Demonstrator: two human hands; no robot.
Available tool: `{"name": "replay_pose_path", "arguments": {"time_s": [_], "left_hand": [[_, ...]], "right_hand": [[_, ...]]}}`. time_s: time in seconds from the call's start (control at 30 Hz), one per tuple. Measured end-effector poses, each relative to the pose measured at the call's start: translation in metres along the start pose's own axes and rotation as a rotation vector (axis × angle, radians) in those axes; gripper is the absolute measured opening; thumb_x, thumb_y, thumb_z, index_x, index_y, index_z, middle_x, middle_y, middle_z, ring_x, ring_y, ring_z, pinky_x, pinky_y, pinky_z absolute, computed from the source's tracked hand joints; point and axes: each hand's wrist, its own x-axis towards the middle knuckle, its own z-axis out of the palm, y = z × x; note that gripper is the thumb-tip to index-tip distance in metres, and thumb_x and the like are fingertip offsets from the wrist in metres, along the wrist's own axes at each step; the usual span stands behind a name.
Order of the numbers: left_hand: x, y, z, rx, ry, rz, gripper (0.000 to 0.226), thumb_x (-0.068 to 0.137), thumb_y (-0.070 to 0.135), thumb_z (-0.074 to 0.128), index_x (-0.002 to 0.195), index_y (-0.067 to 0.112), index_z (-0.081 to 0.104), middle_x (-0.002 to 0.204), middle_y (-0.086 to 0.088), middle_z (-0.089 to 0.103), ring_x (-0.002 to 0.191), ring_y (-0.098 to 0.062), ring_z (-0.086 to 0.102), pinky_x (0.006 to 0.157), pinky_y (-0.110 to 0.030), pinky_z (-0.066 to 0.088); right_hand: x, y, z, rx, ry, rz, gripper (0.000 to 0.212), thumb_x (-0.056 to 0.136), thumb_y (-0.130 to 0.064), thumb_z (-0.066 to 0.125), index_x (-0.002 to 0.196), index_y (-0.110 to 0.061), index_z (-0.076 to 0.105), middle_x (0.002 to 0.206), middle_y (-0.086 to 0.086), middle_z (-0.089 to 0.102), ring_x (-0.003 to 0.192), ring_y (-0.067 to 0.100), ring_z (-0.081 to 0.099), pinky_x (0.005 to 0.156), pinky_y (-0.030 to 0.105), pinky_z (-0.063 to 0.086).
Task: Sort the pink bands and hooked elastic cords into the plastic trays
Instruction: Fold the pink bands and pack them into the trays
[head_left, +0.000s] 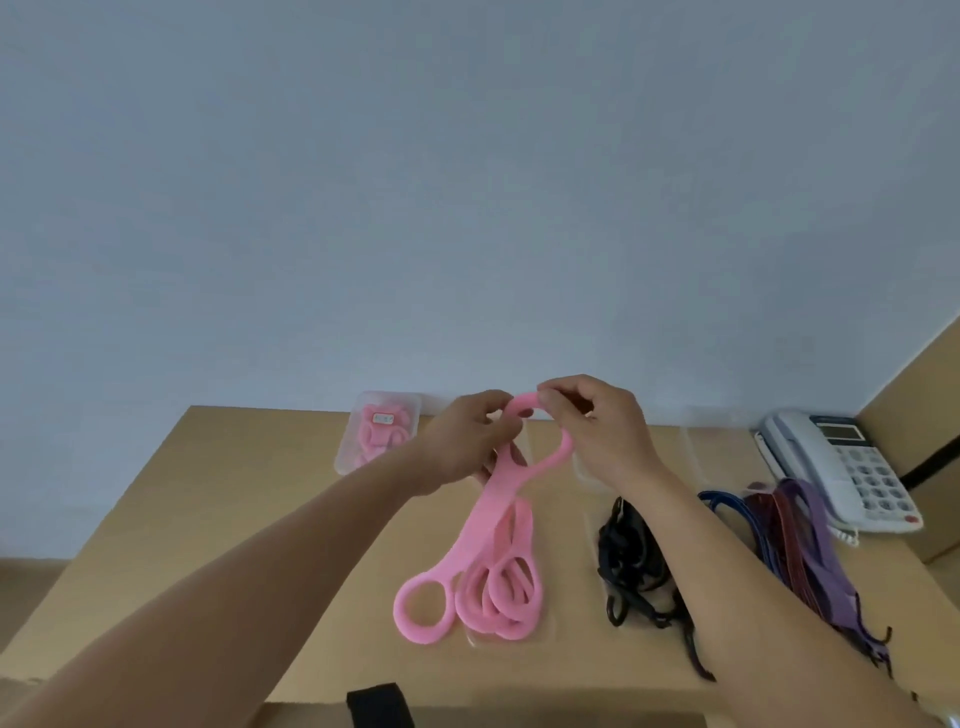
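A long pink band (500, 496) with a ring at each end hangs between my hands above the table. My left hand (467, 441) pinches its upper ring on the left side, and my right hand (597, 431) pinches the same ring from the right. Its lower ring (423, 605) rests on the table beside several more pink bands (506, 597) lying in a clear tray. A clear tray (353, 457) at the back left holds folded pink bands. Black hooked cords (631, 561) lie in another clear tray, partly hidden by my right forearm.
Blue, red and purple hooked cords (800, 540) lie loose at the right of the tan table (234, 519). A white desk telephone (852, 467) stands at the back right. An empty clear tray (727, 457) sits behind my right hand. A black object (379, 706) pokes in at the front edge.
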Motion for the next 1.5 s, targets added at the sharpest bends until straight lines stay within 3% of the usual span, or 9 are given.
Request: {"name": "replay_pose_path", "arguments": {"time_s": [0.17, 0.37, 0.57, 0.8, 0.9, 1.07, 1.2, 1.37, 1.5], "left_hand": [[-0.02, 0.012, 0.015, -0.246, 0.062, -0.079, 0.008, 0.096, 0.014, 0.053, 0.102, 0.011, 0.057, 0.084, -0.019, 0.074, 0.065, -0.03, 0.07, 0.056, -0.034, 0.056], [-0.039, 0.034, 0.029, -0.212, 0.03, -0.214, 0.056, 0.09, 0.057, 0.053, 0.083, 0.003, 0.064, 0.085, -0.021, 0.074, 0.072, -0.041, 0.07, 0.057, -0.035, 0.056], [-0.058, 0.049, 0.022, -0.368, 0.001, -0.186, 0.034, 0.094, 0.034, 0.06, 0.103, 0.002, 0.063, 0.089, -0.025, 0.073, 0.063, -0.034, 0.068, 0.049, -0.031, 0.053], [-0.064, 0.044, 0.012, -0.336, 0.021, -0.008, 0.017, 0.095, 0.014, 0.061, 0.107, 0.002, 0.063, 0.089, -0.017, 0.073, 0.063, -0.025, 0.065, 0.054, -0.028, 0.054], [-0.067, 0.038, 0.005, -0.276, 0.041, 0.078, 0.013, 0.093, 0.009, 0.064, 0.104, 0.002, 0.064, 0.085, -0.014, 0.073, 0.064, -0.027, 0.064, 0.057, -0.03, 0.056], [-0.07, 0.029, -0.003, -0.225, 0.051, 0.089, 0.009, 0.092, 0.002, 0.064, 0.101, 0.001, 0.064, 0.082, -0.011, 0.073, 0.064, -0.023, 0.069, 0.06, -0.031, 0.058], [-0.067, 0.027, -0.007, -0.311, -0.031, -0.046, 0.009, 0.09, 0.0, 0.061, 0.098, 0.0, 0.059, 0.084, -0.016, 0.071, 0.07, -0.026, 0.069, 0.065, -0.036, 0.059], [-0.063, 0.028, -0.018, -0.428, -0.16, -0.171, 0.018, 0.093, 0.019, 0.061, 0.093, 0.002, 0.068, 0.087, -0.019, 0.068, 0.081, -0.033, 0.067, 0.073, -0.039, 0.06], [-0.054, 0.025, -0.023, -0.461, -0.169, -0.197, 0.029, 0.096, 0.018, 0.059, 0.108, -0.007, 0.066, 0.096, -0.021, 0.068, 0.092, -0.033, 0.067, 0.089, -0.043, 0.058]], "right_hand": [[-0.008, 0.007, -0.014, 0.036, -0.053, 0.0, 0.013, 0.092, -0.023, 0.067, 0.091, -0.037, 0.068, 0.079, -0.017, 0.069, 0.065, -0.006, 0.061, 0.061, 0.009, 0.043], [-0.016, 0.002, -0.022, -0.071, -0.034, -0.24, 0.019, 0.088, -0.012, 0.072, 0.097, -0.028, 0.074, 0.093, -0.012, 0.064, 0.075, 0.001, 0.06, 0.068, 0.011, 0.046], [-0.031, 0.003, -0.021, -0.24, 0.115, -0.595, 0.017, 0.084, -0.006, 0.075, 0.099, -0.013, 0.077, 0.092, -0.001, 0.062, 0.072, 0.006, 0.058, 0.062, 0.018, 0.049], [-0.04, -0.017, -0.017, 0.128, -0.057, -0.138, 0.011, 0.092, -0.034, 0.065, 0.09, -0.026, 0.073, 0.078, -0.01, 0.069, 0.062, 0.004, 0.059, 0.06, 0.018, 0.047], [-0.037, -0.025, -0.016, 0.139, -0.107, -0.051, 0.024, 0.097, -0.029, 0.059, 0.086, -0.012, 0.072, 0.067, 0.004, 0.069, 0.053, 0.013, 0.055, 0.056, 0.026, 0.049], [-0.035, -0.032, -0.011, 0.08, -0.181, 0.0, 0.002, 0.087, -0.024, 0.073, 0.086, -0.024, 0.073, 0.074, -0.005, 0.071, 0.062, 0.01, 0.063, 0.06, 0.021, 0.051], [-0.036, -0.032, 0.0, -0.216, -0.1, -0.202, 0.017, 0.085, -0.021, 0.075, 0.08, -0.032, 0.063, 0.081, -0.014, 0.061, 0.075, 0.005, 0.058, 0.064, 0.011, 0.044], [-0.037, -0.031, 0.005, -0.353, -0.025, -0.467, 0.009, 0.085, -0.011, 0.075, 0.088, -0.015, 0.067, 0.088, -0.011, 0.051, 0.076, 0.002, 0.055, 0.064, 0.007, 0.041], [-0.038, -0.028, 0.008, -0.4, 0.014, -0.55, 0.005, 0.086, -0.008, 0.073, 0.09, -0.009, 0.07, 0.093, -0.006, 0.051, 0.072, -0.003, 0.052, 0.063, 0.007, 0.042]]}}
